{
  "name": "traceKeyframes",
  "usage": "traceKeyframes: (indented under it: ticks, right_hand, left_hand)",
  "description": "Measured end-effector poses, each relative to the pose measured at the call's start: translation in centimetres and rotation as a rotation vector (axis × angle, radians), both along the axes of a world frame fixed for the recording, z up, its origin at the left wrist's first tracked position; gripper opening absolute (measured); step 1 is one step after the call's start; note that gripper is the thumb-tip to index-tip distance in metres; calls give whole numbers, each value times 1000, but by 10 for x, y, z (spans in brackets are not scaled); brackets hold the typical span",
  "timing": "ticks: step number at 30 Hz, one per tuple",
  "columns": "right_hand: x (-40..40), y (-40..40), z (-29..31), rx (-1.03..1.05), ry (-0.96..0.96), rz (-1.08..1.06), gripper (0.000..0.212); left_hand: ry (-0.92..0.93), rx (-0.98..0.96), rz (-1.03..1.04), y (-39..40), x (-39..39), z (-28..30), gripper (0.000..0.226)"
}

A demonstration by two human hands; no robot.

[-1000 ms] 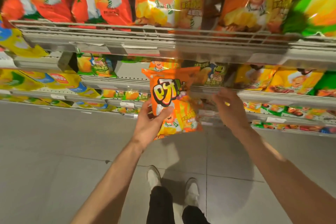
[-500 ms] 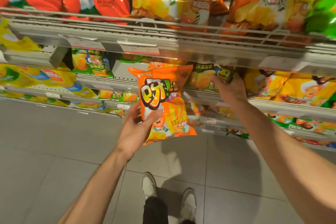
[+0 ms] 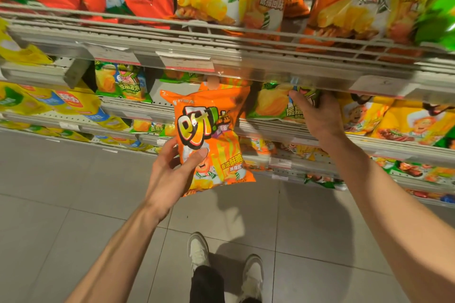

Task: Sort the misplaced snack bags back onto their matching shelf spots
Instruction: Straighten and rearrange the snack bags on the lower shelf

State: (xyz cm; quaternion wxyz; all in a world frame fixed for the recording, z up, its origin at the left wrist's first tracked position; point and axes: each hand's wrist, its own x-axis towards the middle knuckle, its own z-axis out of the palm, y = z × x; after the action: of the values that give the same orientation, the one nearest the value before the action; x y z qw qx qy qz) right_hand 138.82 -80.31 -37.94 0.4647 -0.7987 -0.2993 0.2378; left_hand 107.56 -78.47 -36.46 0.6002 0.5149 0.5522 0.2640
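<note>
Below the top shelf (image 3: 221, 61), left hand (image 3: 172, 174) grips orange bag (image 3: 211, 135); right hand (image 3: 317, 115) seemingly grasps green bag (image 3: 270, 103).

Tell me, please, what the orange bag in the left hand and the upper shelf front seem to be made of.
Orange bag: probably glossy plastic film; it creases and shines. Left hand grips it. Upper shelf front: apparently grey-coated metal wire, in thin parallel bars.

The upper shelf edge (image 3: 246, 66) is hanging low over the second shelf (image 3: 270, 128), leaving a narrow gap that bags (image 3: 394, 120) are crowding.
</note>
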Motion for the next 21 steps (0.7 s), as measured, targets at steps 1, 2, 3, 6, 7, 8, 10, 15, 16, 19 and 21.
traceKeyframes:
  ticks: [1, 2, 3, 6, 7, 8, 10, 15, 16, 19, 21]
  right_hand:
    - [0, -1, 0, 4, 2, -2, 55]
    - [-1, -2, 1, -1, 12, 1, 54]
    - [-1, -3, 1, -16, 28, 13, 52]
    - [-7, -12, 5, -36, 78, 74, 40]
    - [-9, -15, 6, -29, 87, 94, 38]
    - [-10, -19, 7, -20, 101, 111, 38]
    - [-13, -30, 8, -24, 138, 140, 34]
    - [-24, -71, 8, -27, 141, 166, 29]
    - [-25, -81, 8, -31, 146, 147, 28]
    - [-23, -109, -2, -71, 135, 71, 27]
    - [-21, -128, -4, -76, 158, 25, 32]
  left_hand:
    - [0, -3, 2, 0, -1, 0, 53]
    - [0, 0, 4, 1, -2, 0, 52]
    - [2, 7, 5, 2, -3, 0, 50]
    - [8, 10, 21, 5, -7, -1, 50]
    - [14, 12, 21, 6, -9, -1, 54]
    - [21, 17, 20, 7, -10, -1, 56]
    - [33, 37, 8, 10, -12, -2, 54]
    - [25, 82, -36, 13, -3, -2, 50]
    - [31, 93, -46, 13, 1, -2, 49]
    - [43, 98, -61, 17, 17, -4, 57]
    - [97, 119, -104, 22, 31, -4, 64]
